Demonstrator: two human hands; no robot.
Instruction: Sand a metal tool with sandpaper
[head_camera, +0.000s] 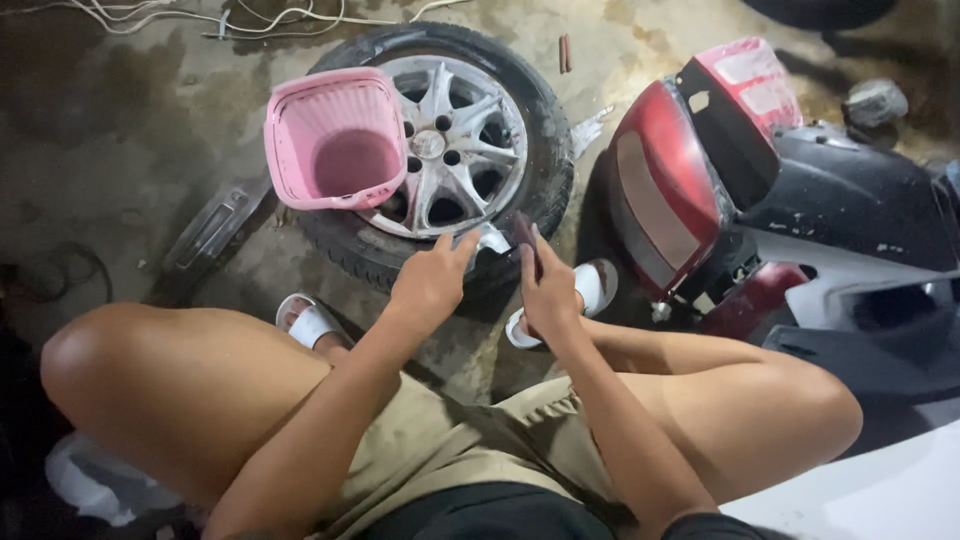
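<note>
A black rubber car tyre on a silver multi-spoke alloy wheel lies flat on the stained concrete floor, just ahead of the person's bent knees. To its right sits a detached red and black car rear lamp and bumper assembly, close to the tyre's edge. A pink perforated plastic basket rests tilted on the wheel's left side, its open mouth facing the camera. A dark flat plastic trim strip lies on the floor beside the tyre's lower left.

Both forearms reach forward from between the knees, elbows bent, meeting at the tyre's near edge. The left hand is turned palm down, fingers curled, thumb and forefinger pinching a small pale silvery piece at the tyre's rim. The right hand stands upright with its back to the camera, fingers wrapped closed around a slim dark reddish tool whose tip points up next to the pale piece. White slip-on sandals show under the wrists.
</note>
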